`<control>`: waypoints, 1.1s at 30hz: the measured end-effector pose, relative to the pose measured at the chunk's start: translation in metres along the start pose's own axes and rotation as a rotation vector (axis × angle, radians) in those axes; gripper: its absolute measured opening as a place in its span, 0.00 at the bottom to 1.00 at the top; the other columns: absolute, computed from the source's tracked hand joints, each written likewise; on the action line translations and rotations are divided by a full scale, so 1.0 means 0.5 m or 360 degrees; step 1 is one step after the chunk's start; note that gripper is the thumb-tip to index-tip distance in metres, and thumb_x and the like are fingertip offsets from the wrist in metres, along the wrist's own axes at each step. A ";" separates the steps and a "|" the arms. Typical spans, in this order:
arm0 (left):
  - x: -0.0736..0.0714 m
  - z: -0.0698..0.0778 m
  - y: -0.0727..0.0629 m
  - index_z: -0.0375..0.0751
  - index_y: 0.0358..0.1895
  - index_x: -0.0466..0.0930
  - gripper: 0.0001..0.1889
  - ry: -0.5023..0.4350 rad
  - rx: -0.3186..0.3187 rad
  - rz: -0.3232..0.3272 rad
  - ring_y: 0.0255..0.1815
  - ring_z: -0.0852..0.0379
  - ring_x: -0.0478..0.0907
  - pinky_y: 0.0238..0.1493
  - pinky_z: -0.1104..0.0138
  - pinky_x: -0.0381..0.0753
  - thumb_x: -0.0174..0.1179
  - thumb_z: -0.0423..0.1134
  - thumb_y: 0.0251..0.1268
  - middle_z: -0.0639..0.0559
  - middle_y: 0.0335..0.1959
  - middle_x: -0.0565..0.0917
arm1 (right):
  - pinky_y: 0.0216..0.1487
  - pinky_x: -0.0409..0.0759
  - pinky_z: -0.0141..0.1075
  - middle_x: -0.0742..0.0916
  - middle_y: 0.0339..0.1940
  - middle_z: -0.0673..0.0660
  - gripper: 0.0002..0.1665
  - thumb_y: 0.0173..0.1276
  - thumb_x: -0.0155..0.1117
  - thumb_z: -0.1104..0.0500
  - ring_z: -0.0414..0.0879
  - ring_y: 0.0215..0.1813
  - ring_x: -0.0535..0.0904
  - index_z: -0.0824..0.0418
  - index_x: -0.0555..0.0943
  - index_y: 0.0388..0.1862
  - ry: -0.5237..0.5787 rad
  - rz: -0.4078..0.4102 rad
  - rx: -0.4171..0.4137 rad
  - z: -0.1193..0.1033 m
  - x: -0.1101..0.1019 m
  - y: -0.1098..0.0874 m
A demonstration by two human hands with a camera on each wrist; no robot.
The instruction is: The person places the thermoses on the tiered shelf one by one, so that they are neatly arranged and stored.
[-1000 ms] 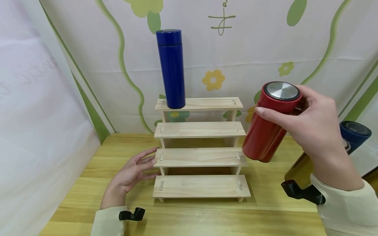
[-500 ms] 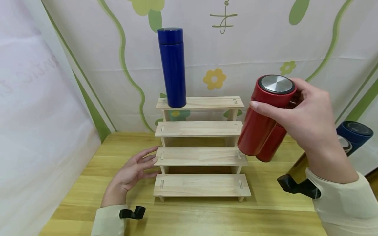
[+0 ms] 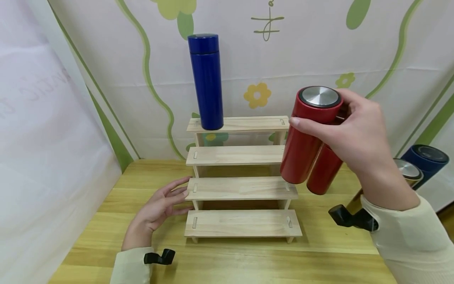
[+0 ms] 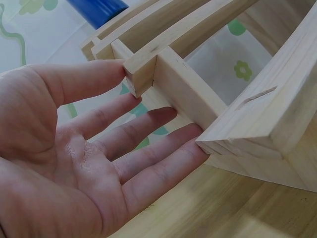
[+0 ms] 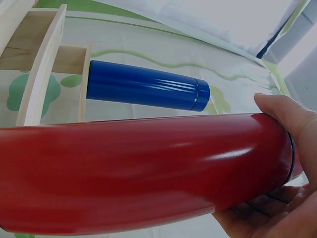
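Observation:
My right hand grips a red thermos with a silver-topped lid, thumb in front near the top. The thermos hangs slightly tilted in the air by the right end of a stepped wooden shelf. In the right wrist view its red body fills the lower half. My left hand rests its fairly straight fingers against the shelf's left end; in the left wrist view the thumb and fingertips touch the wooden edges. A blue thermos stands upright at the left of the top step.
A second red bottle stands on the table behind the held one. Further right are a dark blue bottle and a silver-topped one, partly hidden by my right arm. A patterned white cloth hangs behind the shelf.
My right hand has carried the red thermos left and slightly up, toward the shelf, uncovering more of the second red bottle and the silver-topped one. The left hand has stayed put.

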State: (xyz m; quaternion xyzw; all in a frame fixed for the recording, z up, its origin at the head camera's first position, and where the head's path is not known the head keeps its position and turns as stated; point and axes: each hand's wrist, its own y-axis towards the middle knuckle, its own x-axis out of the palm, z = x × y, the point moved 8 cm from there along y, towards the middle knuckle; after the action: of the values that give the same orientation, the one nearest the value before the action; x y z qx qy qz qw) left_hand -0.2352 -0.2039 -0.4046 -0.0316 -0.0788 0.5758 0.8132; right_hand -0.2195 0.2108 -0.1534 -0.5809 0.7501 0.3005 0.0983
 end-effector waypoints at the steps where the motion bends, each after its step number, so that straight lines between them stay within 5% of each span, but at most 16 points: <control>1: 0.000 -0.001 0.000 0.41 0.87 0.54 0.37 -0.0001 0.0000 0.0000 0.69 0.48 0.83 0.69 0.42 0.83 0.60 0.37 0.82 0.30 0.83 0.65 | 0.43 0.86 0.30 0.88 0.56 0.44 0.39 0.59 0.85 0.36 0.43 0.52 0.86 0.41 0.80 0.66 -0.0008 -0.0005 0.0002 -0.001 0.002 0.001; 14: 0.002 0.001 0.000 0.41 0.87 0.54 0.37 0.0004 -0.0006 0.0011 0.70 0.47 0.82 0.69 0.41 0.82 0.60 0.38 0.82 0.30 0.83 0.65 | 0.54 0.77 0.45 0.89 0.56 0.45 0.41 0.58 0.84 0.34 0.46 0.56 0.83 0.41 0.81 0.67 0.0078 -0.0102 0.0042 -0.014 0.029 0.024; 33: 0.001 0.000 0.000 0.42 0.87 0.55 0.37 0.0000 -0.0021 0.0017 0.71 0.44 0.81 0.69 0.43 0.83 0.60 0.38 0.83 0.31 0.83 0.65 | 0.51 0.77 0.43 0.89 0.55 0.48 0.41 0.58 0.84 0.34 0.48 0.53 0.83 0.47 0.81 0.66 0.0099 -0.0099 -0.0044 -0.063 0.051 0.056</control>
State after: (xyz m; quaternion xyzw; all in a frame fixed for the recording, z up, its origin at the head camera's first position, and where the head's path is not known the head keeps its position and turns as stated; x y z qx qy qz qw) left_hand -0.2348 -0.2033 -0.4047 -0.0373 -0.0825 0.5797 0.8098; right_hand -0.2470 0.1765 -0.1313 -0.6142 0.7302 0.2894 0.0761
